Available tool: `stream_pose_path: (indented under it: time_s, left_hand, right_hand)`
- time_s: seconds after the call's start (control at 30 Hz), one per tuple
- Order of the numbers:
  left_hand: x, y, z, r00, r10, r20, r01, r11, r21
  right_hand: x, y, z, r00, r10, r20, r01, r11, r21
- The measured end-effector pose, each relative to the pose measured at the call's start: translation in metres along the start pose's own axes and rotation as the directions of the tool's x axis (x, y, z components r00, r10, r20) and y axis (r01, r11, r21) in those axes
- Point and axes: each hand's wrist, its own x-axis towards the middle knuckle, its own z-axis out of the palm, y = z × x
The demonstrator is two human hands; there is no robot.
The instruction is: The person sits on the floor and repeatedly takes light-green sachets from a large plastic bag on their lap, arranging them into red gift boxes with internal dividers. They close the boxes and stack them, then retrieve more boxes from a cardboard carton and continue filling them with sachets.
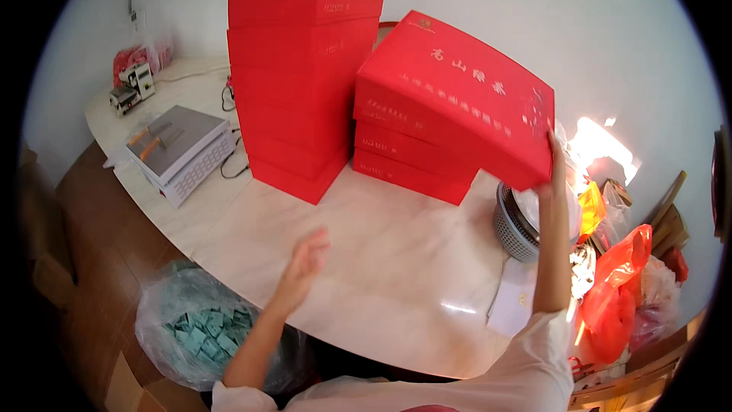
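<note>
Now | right hand [554, 162] grips tilted red box [465, 91] (long axis left-right) | left hand [303, 259] spread, empty

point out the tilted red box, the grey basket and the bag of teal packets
tilted red box [457, 88], head view, middle of its lid
grey basket [512, 230], head view, its mesh wall
bag of teal packets [200, 329], head view, on the packets inside
</note>
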Motion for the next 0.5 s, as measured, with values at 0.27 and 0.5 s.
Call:
stream_pose_path:
  time_s: [0.27, 0.5]
  left_hand:
    - [-0.076, -0.081, -0.030, 0.976, 0.029, -0.218, 0.063, 0.914, 0.401]
    - [-0.067, -0.076, -0.005, 0.922, 0.237, -0.307, 0.065, 0.686, 0.725]
  right_hand:
    - [0.136, -0.014, -0.064, 0.892, 0.385, -0.236, -0.444, 0.843, -0.304]
    - [0.132, 0.047, -0.047, 0.957, -0.169, -0.235, 0.068, 0.921, -0.384]
